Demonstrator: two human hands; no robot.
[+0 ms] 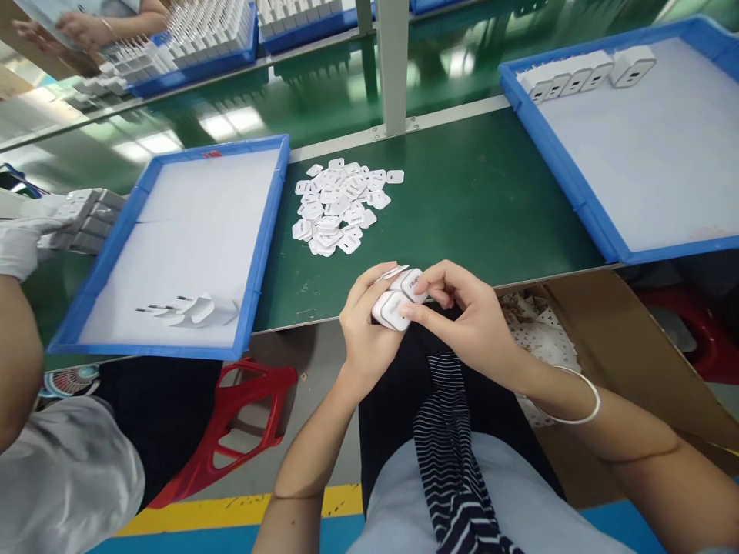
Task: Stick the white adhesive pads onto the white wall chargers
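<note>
Above the lap, close to the edge of the green bench (490, 208), the person's left hand (369, 319) is gripping two white charger blocks (388, 311), one just beside the other, their end faces pointing upward. A thin white plate (396, 272) is lying against its fingers. The right hand (470, 323) is pinching at these same blocks, and its thumb is touching the nearer one. In my judgement, the step in hand is the fitting of plates onto the block ends. The next move is probably calling for even thumb pressure with the edges well aligned.

Beyond the hands, a loose pile of plates (340, 201) is lying on the bench. At left, a blue tray (202, 215) is carrying one adapter with pins (211, 310); at right, another blue tray (652, 169) is holding a short row of blocks (569, 81). Past the left tray, a co-worker's gloved hand (20, 248) is touching stacked blocks (89, 223). Farthest away, another worker's hands (84, 31) are showing near rows of chargers (211, 31).
</note>
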